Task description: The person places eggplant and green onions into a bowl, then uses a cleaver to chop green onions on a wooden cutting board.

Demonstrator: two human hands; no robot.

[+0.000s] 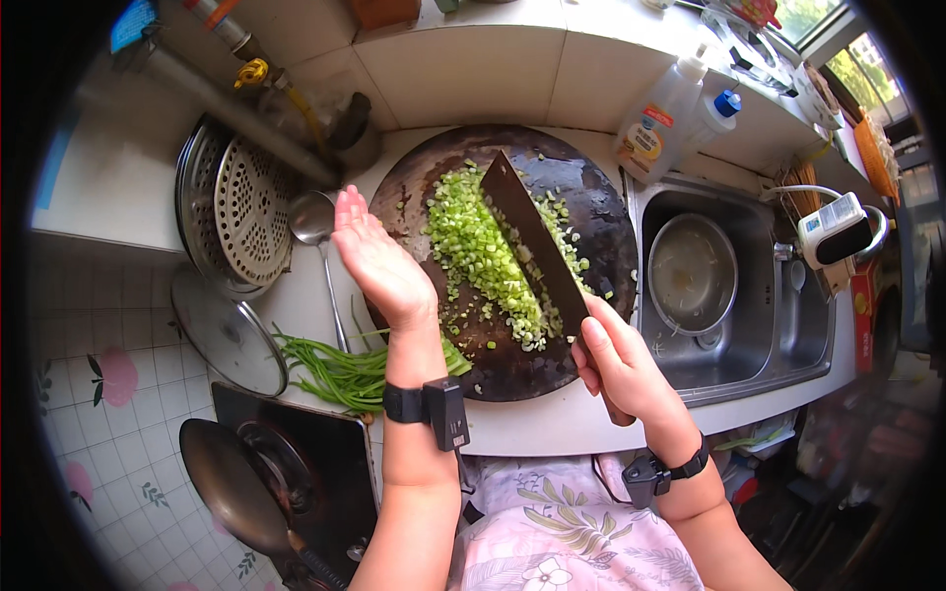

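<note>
A round dark chopping board (532,379) lies on the white counter before me. On it is a heap of chopped green stalks (473,236), with loose bits scattered around. My right hand (621,364) grips the handle of a cleaver (537,246), whose broad dark blade stands along the right side of the heap. Bits cling to the blade. At the left edge of the board my left hand (379,256) is raised, palm up and fingers stretched out, holding nothing. Below it a bunch of uncut green stalks (340,372) reaches from the counter onto the board's edge.
Left of the board are a ladle (313,219), perforated steamer trays (253,209) and a glass lid (227,330). A wok (232,483) sits on the stove at lower left. To the right, a metal bowl (693,271) stands in the sink (759,345), with bottles (662,118) behind.
</note>
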